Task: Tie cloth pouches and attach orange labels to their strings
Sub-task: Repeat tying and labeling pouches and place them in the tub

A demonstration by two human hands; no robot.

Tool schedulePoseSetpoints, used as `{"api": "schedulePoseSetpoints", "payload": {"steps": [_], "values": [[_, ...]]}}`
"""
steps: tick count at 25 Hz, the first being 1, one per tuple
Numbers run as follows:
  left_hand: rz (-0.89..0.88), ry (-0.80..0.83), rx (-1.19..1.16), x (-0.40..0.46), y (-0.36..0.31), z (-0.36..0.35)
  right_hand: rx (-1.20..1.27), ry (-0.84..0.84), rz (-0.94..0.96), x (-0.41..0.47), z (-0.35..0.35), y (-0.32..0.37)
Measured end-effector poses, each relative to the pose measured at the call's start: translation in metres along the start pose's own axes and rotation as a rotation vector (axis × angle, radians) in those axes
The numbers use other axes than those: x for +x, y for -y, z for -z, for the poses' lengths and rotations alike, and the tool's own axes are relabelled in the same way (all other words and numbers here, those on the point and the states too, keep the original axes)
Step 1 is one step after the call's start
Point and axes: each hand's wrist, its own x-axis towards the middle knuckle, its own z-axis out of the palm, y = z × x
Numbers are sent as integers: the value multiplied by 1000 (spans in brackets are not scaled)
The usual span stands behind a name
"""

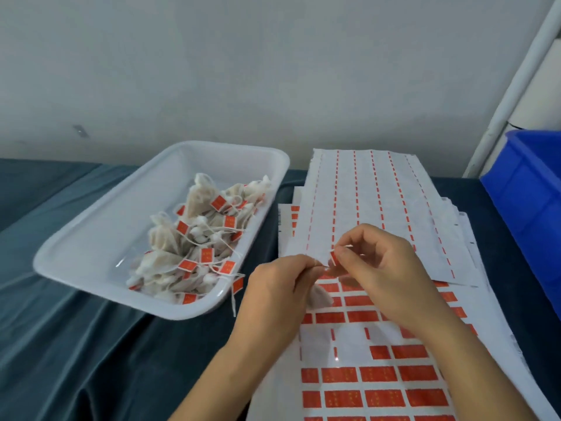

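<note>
Head view, 1 cam only.

L hand (277,287): fingers curled, thumb + forefinger pinching what looks like the pouch string; a pale cloth pouch (319,297) hangs just under the fingertips, above the label sheet (376,381). String itself too thin/blurred to trace.

R hand (375,265): thumb + forefinger pinch 1 orange label (333,257), other fingers loosely curled. Label stands on edge, long axis approx. vertical, sticky side can't tell.

Key relation: label sits just right of the L fingertips, near touching; both hands level, over the sheet's far half near the table's mid. R hand is the nearer to the label (it holds it); string end lies to its left. Judgement: next move = fold label round string, needs string laid across the label's short axis.

Done pouches w/ labels piled in white tray (91,238), left side of table (91,354). Spent backing sheets (364,192) toward far edge. Blue bin (528,189) at right edge.
</note>
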Motion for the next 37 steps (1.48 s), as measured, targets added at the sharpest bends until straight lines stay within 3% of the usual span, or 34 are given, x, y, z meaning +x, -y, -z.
{"api": "schedulePoseSetpoints", "payload": {"steps": [4, 7, 12, 15, 20, 25, 30, 34, 37], "values": [[-153, -300, -14, 11, -17, 54, 122, 132, 153, 23, -24, 61], [-102, -436, 35, 27, -10, 102, 213, 171, 213, 55, -58, 103], [168, -323, 376, 30, 30, 137, -160, 281, 194, 87, -117, 123], [220, -278, 335, 23, 38, 137, -257, 329, 165, 89, -124, 116], [144, -295, 358, 30, 19, 141, -317, 330, 176, 92, -101, 125], [-94, -326, 434, 38, -28, 123, -378, 223, 167, 73, -42, 130], [-313, -171, 324, 33, -55, 47, -465, 106, -45, 26, 20, 103], [-389, 127, 233, 13, -45, -28, -527, 155, -296, -16, 53, 63], [-348, 362, 392, 4, -46, -71, -614, 233, -478, -34, 52, 34]]}}
